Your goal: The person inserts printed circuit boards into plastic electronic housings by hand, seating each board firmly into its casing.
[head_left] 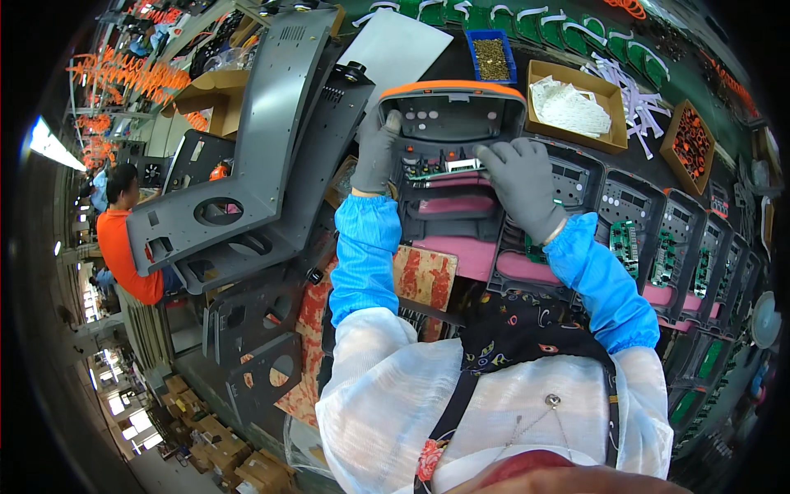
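In front of me lies a dark grey plastic housing (458,120) with an orange top edge and pink areas lower down. My left hand (375,155), in a grey glove, is closed on the housing's left rim, thumb on the inner side. A green circuit board (447,170) with a white part and small components sits tilted inside the housing's middle. Gripping the board's right end is my gloved right hand (522,185), fingertips bent over it. The fingers' far sides are hidden.
More grey housings with circuit boards (624,245) stand in a row to the right. Beyond are a blue bin of screws (492,58), a carton of white pieces (576,107) and a box of black-and-orange parts (690,146). Large bent metal panels (271,123) crowd the left; a person in orange (130,239) is behind them.
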Motion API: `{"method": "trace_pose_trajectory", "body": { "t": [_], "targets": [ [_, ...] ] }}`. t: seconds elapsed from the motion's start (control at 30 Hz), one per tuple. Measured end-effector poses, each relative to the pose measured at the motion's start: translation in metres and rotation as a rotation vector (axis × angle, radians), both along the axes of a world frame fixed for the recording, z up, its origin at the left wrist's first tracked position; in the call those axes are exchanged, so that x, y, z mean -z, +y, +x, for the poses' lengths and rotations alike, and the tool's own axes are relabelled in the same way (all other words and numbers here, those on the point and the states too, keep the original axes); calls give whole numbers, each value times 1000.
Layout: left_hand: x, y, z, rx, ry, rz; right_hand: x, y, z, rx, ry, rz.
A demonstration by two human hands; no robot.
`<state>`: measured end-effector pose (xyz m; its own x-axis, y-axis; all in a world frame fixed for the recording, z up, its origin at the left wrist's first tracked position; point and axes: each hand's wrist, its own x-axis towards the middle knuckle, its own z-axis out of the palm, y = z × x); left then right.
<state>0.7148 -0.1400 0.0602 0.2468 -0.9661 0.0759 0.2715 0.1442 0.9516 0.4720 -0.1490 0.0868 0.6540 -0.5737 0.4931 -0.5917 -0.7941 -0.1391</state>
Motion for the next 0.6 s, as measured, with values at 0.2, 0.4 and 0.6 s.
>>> {"method": "trace_pose_trajectory", "body": {
  "t": [0.2,0.4,0.6],
  "targets": [
    [-23,20,-18,-83,-287,-120,-8,-7,4,63,2,-99],
    [-26,34,-17,-22,-297,-66,-11,-6,5,106,14,-113],
    [-28,38,-20,76,-99,-125,-6,-9,5,192,5,-139]
  ]
}}
